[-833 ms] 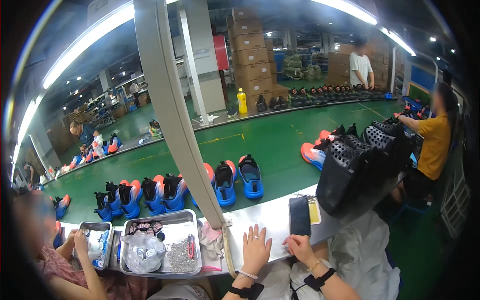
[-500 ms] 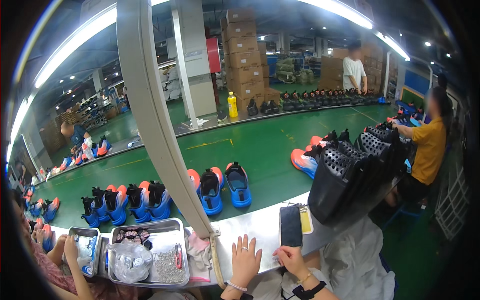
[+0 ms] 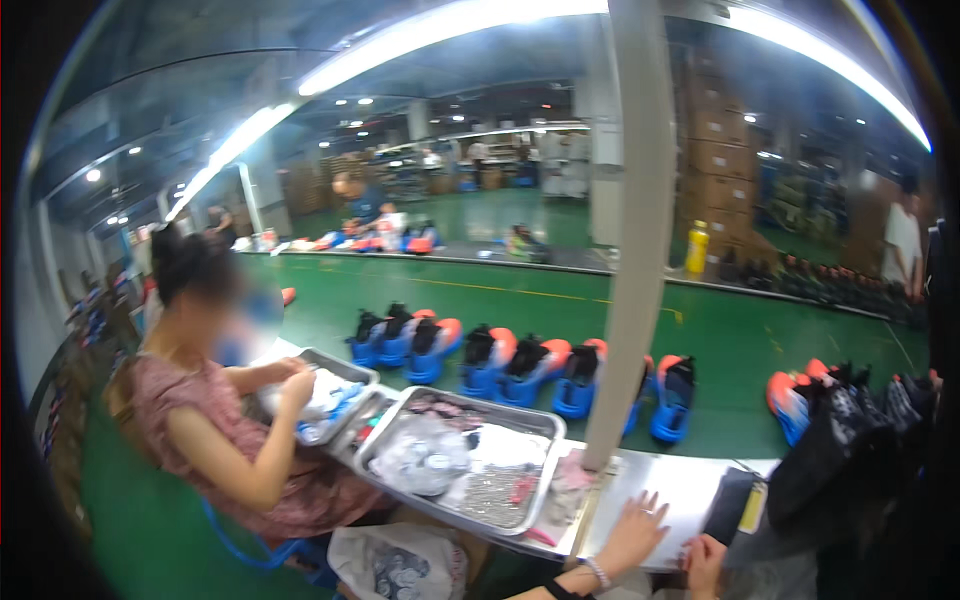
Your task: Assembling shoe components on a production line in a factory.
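My left hand [image 3: 637, 530] rests on the white worktop [image 3: 655, 480], palm down with its fingers apart; it holds nothing. Close by on its right, my right hand [image 3: 704, 566] has curled fingers near the lower end of a dark phone [image 3: 729, 505]. Whatever those fingers hold, if anything, is hidden. A yellow-edged card [image 3: 752, 508] lies beside the phone. To the left of my hands sits a metal tray [image 3: 549, 425] with a clear plastic bag [image 3: 420, 455], many small metal pieces [image 3: 503, 495] and a small red tool [image 3: 523, 488].
Blue-and-orange sneakers [image 3: 483, 360] line the green belt [image 3: 560, 290] beyond the worktop. An upright post [image 3: 635, 250] rises left of my hands. A black bin [image 3: 820, 470] of dark perforated shoe shapes stands right. A seated co-worker [image 3: 220, 420] handles things over a smaller tray [image 3: 352, 366].
The view has swung left, so the trays, post and my hands appear farther right, and the co-worker has come into view. My left hand stays flat; my right stays curled by the phone.
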Action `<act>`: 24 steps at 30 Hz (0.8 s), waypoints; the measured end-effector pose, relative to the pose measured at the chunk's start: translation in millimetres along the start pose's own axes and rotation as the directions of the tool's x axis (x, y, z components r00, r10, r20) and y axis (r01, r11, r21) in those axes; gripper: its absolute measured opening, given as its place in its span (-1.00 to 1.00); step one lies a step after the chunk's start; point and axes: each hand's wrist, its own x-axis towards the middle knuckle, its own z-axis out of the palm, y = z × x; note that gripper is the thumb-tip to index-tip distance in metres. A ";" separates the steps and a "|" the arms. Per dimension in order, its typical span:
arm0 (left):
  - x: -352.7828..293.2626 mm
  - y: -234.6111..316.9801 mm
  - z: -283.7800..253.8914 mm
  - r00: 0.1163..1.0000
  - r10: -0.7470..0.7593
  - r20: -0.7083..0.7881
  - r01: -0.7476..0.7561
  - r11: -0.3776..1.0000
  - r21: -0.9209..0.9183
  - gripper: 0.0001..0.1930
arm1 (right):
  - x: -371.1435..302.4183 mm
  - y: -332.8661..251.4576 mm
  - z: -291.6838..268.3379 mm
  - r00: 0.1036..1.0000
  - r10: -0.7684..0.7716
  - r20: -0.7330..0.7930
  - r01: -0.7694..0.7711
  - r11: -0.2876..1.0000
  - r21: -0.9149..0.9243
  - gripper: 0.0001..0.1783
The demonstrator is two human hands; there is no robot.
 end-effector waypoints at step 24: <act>185.2 -22.4 -5.5 0.728 -0.156 -0.668 -0.163 0.906 -0.390 -0.58 | 10.2 -4.2 -4.0 0.995 -0.104 -0.003 0.104 0.993 -0.060 -0.80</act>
